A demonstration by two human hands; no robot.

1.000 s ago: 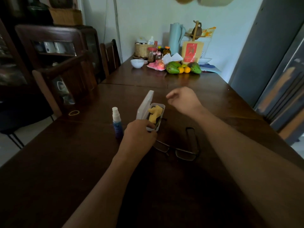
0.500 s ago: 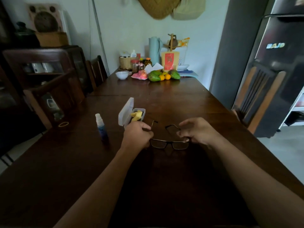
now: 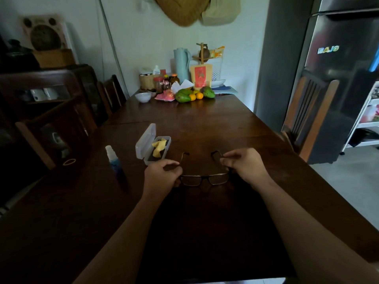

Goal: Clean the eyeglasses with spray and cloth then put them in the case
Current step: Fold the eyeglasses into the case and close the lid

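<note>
Your left hand [image 3: 162, 175] and right hand [image 3: 245, 166] now both grip the eyeglasses [image 3: 205, 179] at mid-frame; a second ago they lay untouched on the bench [image 3: 205, 130].

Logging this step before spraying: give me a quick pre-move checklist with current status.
1. Eyeglasses held at both ends, left hand and right hand: ok.
2. Temples unfolded, lenses exposed: ok.
3. Spray bottle upright beside the left hand, in reach: ok; cap off: cannot tell.
4. A hand free for the spray: not ok, both are on the frame.
5. Case open, lid up: ok.
6. Yellow cloth lying in the case, must come out before the glasses go in: not ok.
</note>
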